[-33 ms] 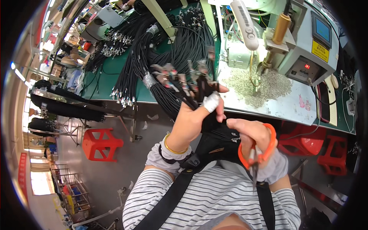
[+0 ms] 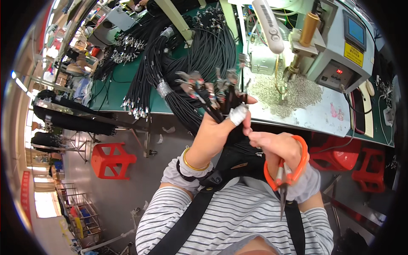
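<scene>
My left hand (image 2: 216, 131) is closed around a bunch of black cables (image 2: 213, 108) with metal and coloured connector ends, blurred, that fan out above the fist. White tape wraps its thumb (image 2: 239, 115). Orange-handled scissors (image 2: 285, 182) hang from my right hand (image 2: 278, 148), looped over its fingers with the blades pointing down toward my chest. The right fingertips are pinched together beside the left fingers, just under the bunch; whether anything thin is between them is hidden.
Bundled black cables (image 2: 163, 89) lie on the green table (image 2: 102, 94). To the right, a grey machine (image 2: 340, 51) stands by a white board (image 2: 312, 121) with a pile of small metal pieces (image 2: 293, 95). Red stools (image 2: 112, 160) stand on the floor.
The cable ends in my left hand have shifted slightly right. My right fingertips have moved a little left, closer to the left fingers, and the scissor blades have swung slightly.
</scene>
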{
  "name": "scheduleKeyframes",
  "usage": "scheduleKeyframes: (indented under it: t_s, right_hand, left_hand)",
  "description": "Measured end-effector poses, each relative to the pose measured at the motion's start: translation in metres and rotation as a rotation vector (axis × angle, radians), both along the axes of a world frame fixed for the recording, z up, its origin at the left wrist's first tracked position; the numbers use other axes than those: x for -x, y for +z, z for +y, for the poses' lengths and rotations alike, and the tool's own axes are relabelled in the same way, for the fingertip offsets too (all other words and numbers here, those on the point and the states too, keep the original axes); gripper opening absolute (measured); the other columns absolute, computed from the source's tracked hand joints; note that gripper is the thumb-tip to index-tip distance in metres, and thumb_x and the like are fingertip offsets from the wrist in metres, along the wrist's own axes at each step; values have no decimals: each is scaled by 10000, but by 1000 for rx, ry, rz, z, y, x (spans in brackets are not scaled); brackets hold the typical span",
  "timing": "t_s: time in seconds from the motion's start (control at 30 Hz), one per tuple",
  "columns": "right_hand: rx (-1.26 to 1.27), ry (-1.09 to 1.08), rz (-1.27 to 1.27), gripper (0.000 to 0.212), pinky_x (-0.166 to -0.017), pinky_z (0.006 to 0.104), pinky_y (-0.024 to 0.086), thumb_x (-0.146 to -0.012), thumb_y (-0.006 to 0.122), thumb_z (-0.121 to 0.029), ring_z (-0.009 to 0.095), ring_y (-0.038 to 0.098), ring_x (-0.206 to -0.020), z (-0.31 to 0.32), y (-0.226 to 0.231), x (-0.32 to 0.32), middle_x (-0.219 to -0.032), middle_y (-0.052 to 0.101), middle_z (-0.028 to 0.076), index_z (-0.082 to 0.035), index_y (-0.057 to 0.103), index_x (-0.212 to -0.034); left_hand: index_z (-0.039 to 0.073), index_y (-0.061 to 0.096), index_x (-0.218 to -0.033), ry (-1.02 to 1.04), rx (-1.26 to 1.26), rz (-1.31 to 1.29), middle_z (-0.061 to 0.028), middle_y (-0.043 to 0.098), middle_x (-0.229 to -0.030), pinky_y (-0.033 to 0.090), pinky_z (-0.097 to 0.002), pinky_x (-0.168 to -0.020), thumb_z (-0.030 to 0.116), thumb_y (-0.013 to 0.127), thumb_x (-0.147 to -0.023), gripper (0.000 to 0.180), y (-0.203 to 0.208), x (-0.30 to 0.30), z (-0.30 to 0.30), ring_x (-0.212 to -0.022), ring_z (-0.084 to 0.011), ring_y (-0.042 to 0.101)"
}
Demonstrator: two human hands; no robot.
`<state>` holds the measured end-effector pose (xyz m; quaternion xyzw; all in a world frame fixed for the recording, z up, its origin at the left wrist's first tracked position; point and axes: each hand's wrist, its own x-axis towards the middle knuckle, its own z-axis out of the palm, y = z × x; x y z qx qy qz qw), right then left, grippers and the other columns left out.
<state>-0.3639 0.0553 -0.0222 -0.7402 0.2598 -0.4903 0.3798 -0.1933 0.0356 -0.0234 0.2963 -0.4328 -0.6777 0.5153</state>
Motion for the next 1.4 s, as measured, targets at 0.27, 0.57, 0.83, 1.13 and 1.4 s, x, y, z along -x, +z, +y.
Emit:
scheduleKeyframes:
  t_s: [0.27,0.57,0.83,1.13,1.4]
  right_hand:
    - [678,-387,437,375,-476,211,401,-662,648,20,129,609,-609,-13,12,-3,-854,646,39,-21,551,-1022]
    - [672,-317,305,419,-457,204,435,-644,678,14,149,601,-587,-8,-3,-5,-845,634,65,-10,545,-1040]
    - [283,-347,-22,325,-504,243,459,-726,634,-79,176,580,-578,10,9,7,-780,614,77,-28,557,-1038]
    - [458,-538,-196,372,-824,356,450,-837,531,-363,267,579,-953,13,38,46,-982,605,138,-19,558,-973]
    - [156,-325,-268,585,-944,416,350,-796,442,-555,292,526,-1055,30,27,72,-1076,564,187,-8,560,-965]
  left_hand:
    - [-31,534,-1068,25,178,-401,-89,607,-931,440,-263,-770,-99,432,-753,338,2,22,13,-853,-151,571]
    - [-26,537,-983,-82,-75,-415,-86,598,-948,440,-272,-766,-92,481,-746,252,3,24,24,-886,-153,559]
    - [-11,539,-934,11,-17,-162,-32,585,-771,454,-241,-664,-5,539,-801,133,-4,33,32,-695,-113,550]
    - [6,494,-1078,-207,83,-518,-70,602,-843,468,-267,-643,-66,521,-754,333,-11,48,31,-699,-151,579]
    - [20,494,-1029,-136,582,-770,-185,580,-808,445,-354,-657,-43,534,-698,339,-3,89,40,-799,-385,548]
